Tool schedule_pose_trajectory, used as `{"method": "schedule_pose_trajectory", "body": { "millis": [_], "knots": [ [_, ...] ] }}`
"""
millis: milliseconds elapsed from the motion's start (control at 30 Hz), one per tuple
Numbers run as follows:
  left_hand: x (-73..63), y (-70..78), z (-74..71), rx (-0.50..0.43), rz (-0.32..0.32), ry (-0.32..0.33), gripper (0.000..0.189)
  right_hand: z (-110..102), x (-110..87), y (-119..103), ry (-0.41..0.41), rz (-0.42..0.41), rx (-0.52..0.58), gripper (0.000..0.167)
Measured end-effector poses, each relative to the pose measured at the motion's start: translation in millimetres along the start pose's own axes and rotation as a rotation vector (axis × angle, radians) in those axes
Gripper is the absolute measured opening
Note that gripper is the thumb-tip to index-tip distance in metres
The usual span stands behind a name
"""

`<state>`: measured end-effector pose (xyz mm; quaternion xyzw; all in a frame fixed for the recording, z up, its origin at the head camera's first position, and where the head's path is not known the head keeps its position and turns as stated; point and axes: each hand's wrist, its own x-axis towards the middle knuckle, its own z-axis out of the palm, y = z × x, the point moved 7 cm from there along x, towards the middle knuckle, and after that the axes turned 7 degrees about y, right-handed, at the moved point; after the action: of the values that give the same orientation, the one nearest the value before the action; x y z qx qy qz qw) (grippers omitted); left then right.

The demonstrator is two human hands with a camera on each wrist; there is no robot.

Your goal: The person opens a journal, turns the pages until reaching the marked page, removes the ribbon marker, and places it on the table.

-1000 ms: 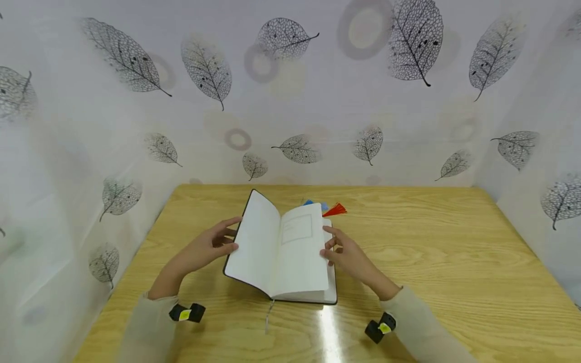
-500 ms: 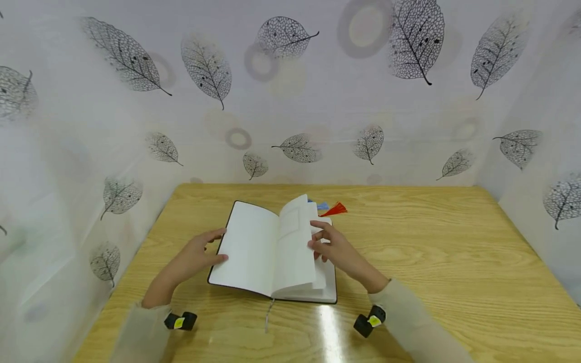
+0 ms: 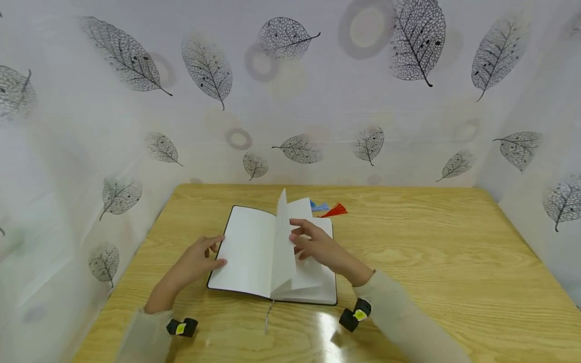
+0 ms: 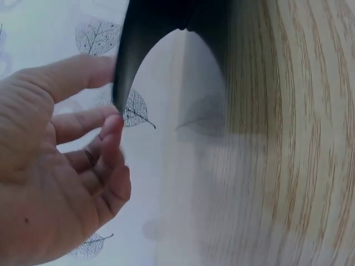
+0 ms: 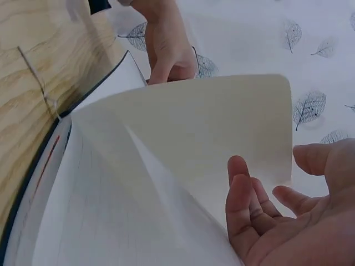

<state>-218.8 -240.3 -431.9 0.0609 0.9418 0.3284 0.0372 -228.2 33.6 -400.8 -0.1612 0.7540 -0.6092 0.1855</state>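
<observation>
An open notebook with a dark cover and white pages lies on the wooden table. My left hand holds the left cover's outer edge, thumb on the page side. From the left wrist view, the dark cover stands between thumb and fingers of the left hand. My right hand holds the outer edge of a single page, which stands raised near the spine. The right wrist view has that page bent up beside the right hand, with lined paper beneath it.
Blue tassels and a red tassel stick out beyond the notebook's top right. A thin ribbon hangs from the spine onto the table. A leaf-patterned sheet encloses the back and sides.
My right hand has moved left, swinging the page up from the right side to nearly upright. The left hand has lowered the left cover toward the table.
</observation>
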Motion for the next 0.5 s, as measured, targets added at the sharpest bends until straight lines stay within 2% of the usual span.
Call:
{"method": "schedule_pose_trajectory", "body": {
  "millis": [100,200,367,500],
  "knots": [
    [-1.9,-1.0,-1.3,-0.051,0.011,-0.009,0.061,10.7,1.8,-0.8,-0.020,-0.016,-0.020,0.054],
    [-3.4,-4.4,-3.5,-0.093,0.019,-0.012,0.059,23.9,1.8,2.4,-0.037,-0.019,-0.090,0.051],
    [-5.4,-11.0,-7.7,-0.173,0.031,-0.025,0.057,49.3,4.3,12.2,-0.057,-0.063,-0.321,0.047],
    [-5.7,-14.2,-7.5,-0.208,0.040,-0.047,0.058,63.5,7.3,20.5,-0.018,-0.077,-0.533,0.048]
  ]
}}
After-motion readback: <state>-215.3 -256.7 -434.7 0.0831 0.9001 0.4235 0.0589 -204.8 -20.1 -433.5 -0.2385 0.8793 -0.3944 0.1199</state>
